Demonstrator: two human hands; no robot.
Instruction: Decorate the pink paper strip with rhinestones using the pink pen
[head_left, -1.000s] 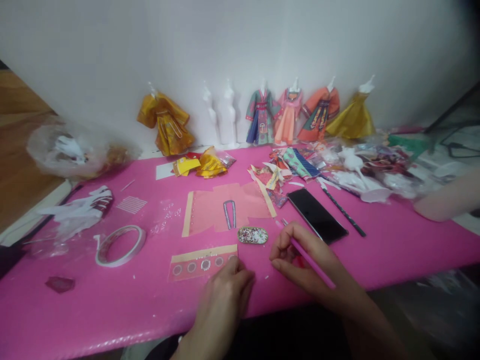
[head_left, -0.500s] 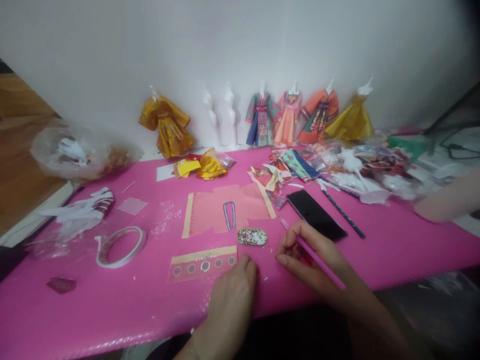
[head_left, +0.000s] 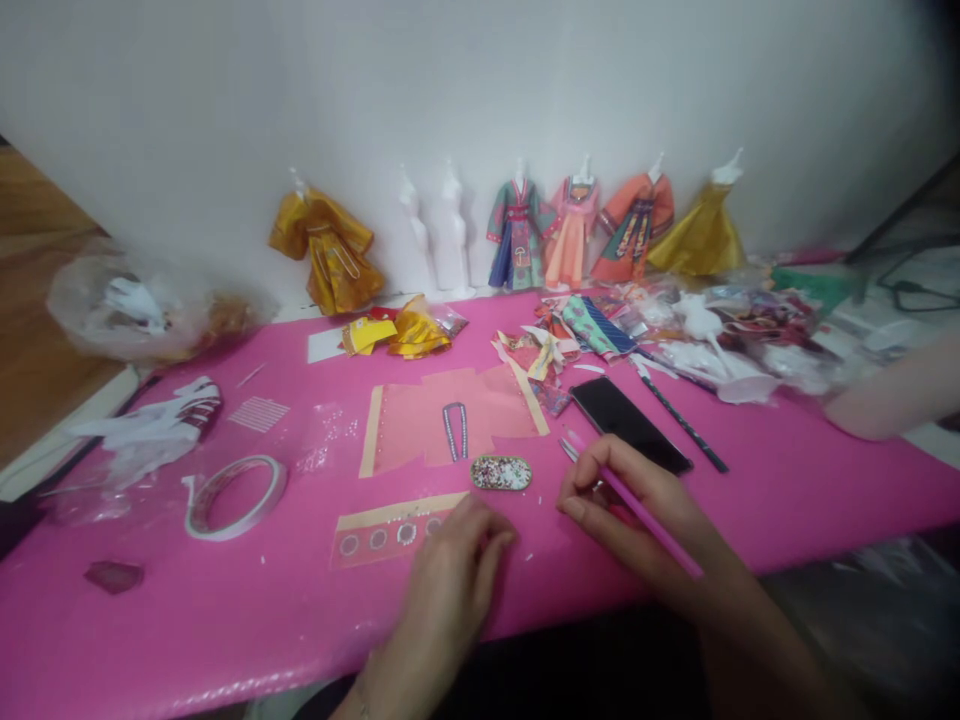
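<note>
From the head camera: possible spill of beads (head_left: 501, 473) from the oval dish (head_left: 501, 489), if knocked by the nearby left hand (head_left: 459, 545); possible snag on the patterned strip (head_left: 392, 533), if jabbed by the metal-tipped tool (head_left: 568, 450). Strip flat on the desk (head_left: 187, 620), right end beneath the left hand's curled fingers, pinched or merely covered, hard to say; well left of the right hand (head_left: 646, 482), gripping pink stick (head_left: 652, 524) and tool.
</note>
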